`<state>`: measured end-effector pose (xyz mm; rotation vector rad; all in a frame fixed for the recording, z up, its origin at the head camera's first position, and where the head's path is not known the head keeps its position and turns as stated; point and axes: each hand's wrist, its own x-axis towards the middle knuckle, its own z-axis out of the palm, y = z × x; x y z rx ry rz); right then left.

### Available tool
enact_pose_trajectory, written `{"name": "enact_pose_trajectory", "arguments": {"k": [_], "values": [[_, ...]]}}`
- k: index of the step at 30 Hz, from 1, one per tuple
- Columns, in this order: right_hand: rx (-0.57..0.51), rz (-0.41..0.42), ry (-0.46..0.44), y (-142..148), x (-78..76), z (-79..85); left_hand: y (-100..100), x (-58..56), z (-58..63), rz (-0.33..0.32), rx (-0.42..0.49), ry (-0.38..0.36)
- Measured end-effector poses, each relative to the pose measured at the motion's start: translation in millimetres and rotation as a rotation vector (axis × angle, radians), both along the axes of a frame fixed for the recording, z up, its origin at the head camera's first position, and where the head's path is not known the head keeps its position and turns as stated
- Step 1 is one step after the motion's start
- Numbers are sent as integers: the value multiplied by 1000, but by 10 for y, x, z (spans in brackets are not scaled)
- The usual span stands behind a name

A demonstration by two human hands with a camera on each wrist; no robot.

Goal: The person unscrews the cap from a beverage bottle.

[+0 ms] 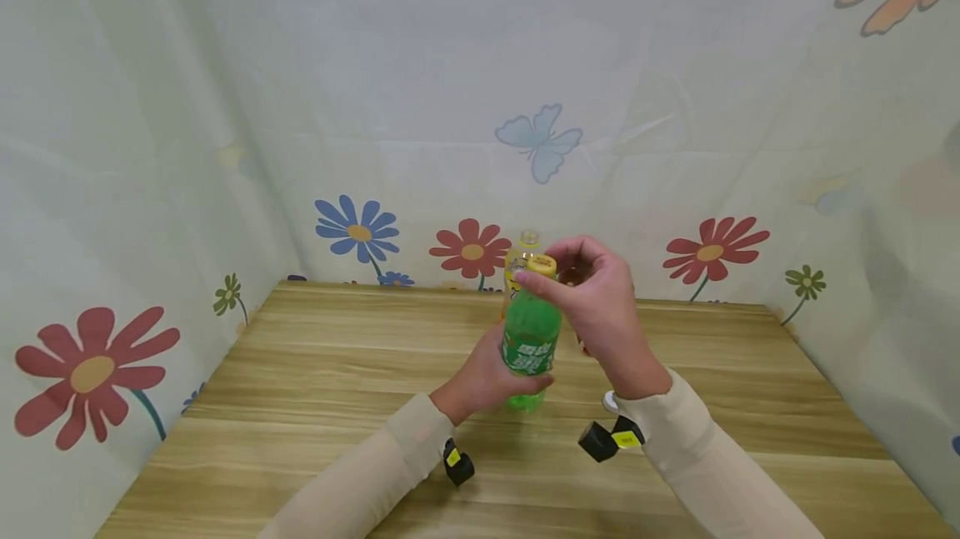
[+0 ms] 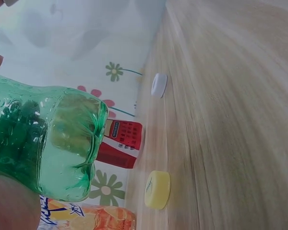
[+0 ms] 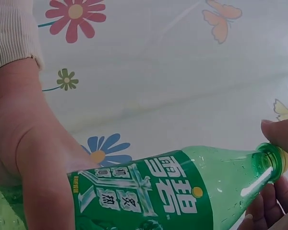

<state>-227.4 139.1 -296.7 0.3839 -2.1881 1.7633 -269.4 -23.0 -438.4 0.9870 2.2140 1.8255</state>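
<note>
My left hand (image 1: 486,372) grips a green plastic soda bottle (image 1: 531,331) around its label, the bottle standing close to upright above the table. At its top, the thumb and fingers of my right hand (image 1: 603,306) pinch a yellow bottle cap (image 1: 543,264) at the mouth. In the right wrist view the green bottle (image 3: 230,182) lies across the picture, its neck reaching the right fingertips, where a sliver of yellow shows behind the neck ring. The left wrist view shows the ridged base of the bottle (image 2: 67,143).
Behind the green bottle stands an uncapped clear bottle (image 1: 529,239) with an orange fruit label (image 2: 101,218). A red box (image 2: 122,143) stands on the wooden table (image 1: 360,339). Also on the table are a white cap (image 2: 159,85) and another yellow cap (image 2: 157,189).
</note>
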Motion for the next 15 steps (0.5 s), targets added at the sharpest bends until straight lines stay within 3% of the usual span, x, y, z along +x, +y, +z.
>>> {"name": "enact_pose_trajectory", "arguments": {"k": [6,15], "values": [[0,9,21,-7,-7,1,3,17,20,4,10,14],[-63,114,39,11,-21,-36,-8,6,8,8,4,15]]}}
